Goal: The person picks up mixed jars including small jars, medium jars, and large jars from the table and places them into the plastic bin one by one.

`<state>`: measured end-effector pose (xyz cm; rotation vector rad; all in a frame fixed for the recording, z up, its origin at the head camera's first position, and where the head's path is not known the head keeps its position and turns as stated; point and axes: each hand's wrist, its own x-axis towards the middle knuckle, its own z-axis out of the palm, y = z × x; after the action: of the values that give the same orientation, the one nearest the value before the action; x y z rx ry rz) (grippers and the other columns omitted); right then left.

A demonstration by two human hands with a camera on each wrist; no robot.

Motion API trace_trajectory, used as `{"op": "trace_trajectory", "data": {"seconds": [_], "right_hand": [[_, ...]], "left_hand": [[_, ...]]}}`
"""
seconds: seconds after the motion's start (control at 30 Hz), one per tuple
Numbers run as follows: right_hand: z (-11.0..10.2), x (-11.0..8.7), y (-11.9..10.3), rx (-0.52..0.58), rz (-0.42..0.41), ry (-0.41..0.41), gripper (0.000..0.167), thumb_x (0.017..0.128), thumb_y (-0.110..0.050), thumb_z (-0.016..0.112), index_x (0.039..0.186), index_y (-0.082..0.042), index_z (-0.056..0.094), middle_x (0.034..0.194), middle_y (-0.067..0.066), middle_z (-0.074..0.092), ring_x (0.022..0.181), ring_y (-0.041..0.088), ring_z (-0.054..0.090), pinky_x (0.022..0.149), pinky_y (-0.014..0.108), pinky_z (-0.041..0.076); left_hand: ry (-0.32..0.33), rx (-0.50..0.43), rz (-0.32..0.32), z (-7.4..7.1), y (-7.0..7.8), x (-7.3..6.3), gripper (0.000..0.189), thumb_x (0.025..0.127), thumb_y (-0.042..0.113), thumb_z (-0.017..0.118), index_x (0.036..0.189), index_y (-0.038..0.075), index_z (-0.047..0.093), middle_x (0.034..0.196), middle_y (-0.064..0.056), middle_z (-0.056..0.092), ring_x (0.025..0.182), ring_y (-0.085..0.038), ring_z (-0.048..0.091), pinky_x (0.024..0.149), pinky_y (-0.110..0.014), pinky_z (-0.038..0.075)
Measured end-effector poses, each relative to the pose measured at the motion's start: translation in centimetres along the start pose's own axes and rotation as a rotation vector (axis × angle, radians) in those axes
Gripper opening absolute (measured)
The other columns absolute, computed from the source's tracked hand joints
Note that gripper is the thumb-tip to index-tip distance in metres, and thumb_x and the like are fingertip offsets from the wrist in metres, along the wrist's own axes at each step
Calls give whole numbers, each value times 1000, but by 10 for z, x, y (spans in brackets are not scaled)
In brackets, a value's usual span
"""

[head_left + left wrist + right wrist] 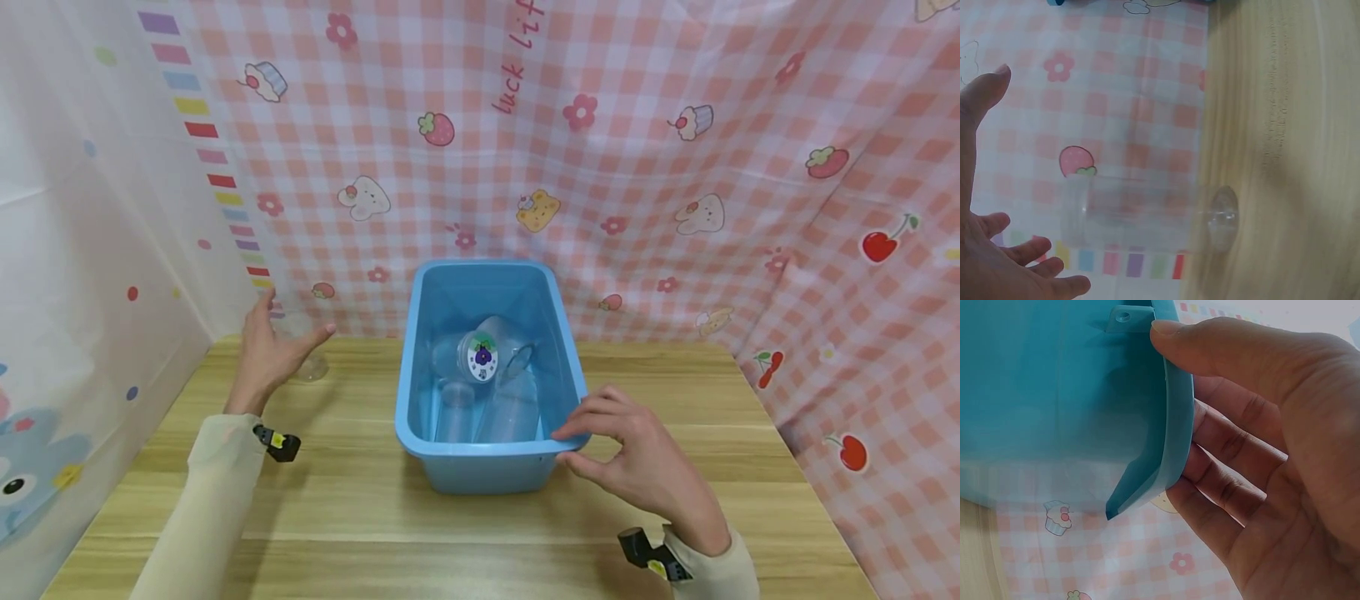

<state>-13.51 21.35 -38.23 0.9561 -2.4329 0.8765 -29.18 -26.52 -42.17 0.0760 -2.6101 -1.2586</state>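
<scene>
A clear plastic bottle (1141, 212) stands at the back left of the wooden table; only its base (311, 367) shows well in the head view. My left hand (273, 354) is beside it, fingers and thumb spread wide, with a gap to the bottle in the left wrist view. With thumb and fingers, my right hand (633, 450) grips the near right corner of a blue plastic bin's rim (487, 448). Inside the bin lie several clear plastic containers (510, 408), one bearing a round label (482, 357) with a purple flower.
The bin sits mid-table on the light wood tabletop (337, 517). A pink checked cloth (465, 183) with cartoon prints hangs behind the table and along the right. Pale dotted cloth (82, 208) hangs on the left.
</scene>
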Motion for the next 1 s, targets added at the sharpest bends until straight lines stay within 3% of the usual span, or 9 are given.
{"op": "trace_trajectory", "data": {"seconds": [0.5, 0.87, 1.0], "right_hand": [[0, 0, 0, -9, 6, -6, 26, 76, -17, 92, 96, -28, 79, 96, -17, 71, 95, 5, 57, 80, 26, 54], [0, 1, -1, -4, -2, -4, 26, 76, -16, 92, 96, -27, 79, 95, -16, 71, 95, 5, 57, 80, 25, 54], [0, 1, 0, -10, 1, -6, 26, 76, -16, 92, 96, -27, 79, 95, -16, 70, 96, 5, 57, 80, 25, 54]], "left_hand": [[-27, -151, -73, 13, -24, 0, 118, 85, 50, 81, 165, 11, 5, 169, -21, 16, 154, -46, 22, 120, -68, 27], [-33, -141, -190, 19, -33, -2, 108, 90, 54, 74, 163, 7, 10, 164, -28, 25, 149, -48, 29, 117, -63, 34], [-17, -153, -211, 20, -35, -1, 95, 95, 47, 70, 162, 5, 17, 160, -28, 31, 145, -46, 35, 115, -61, 39]]}}
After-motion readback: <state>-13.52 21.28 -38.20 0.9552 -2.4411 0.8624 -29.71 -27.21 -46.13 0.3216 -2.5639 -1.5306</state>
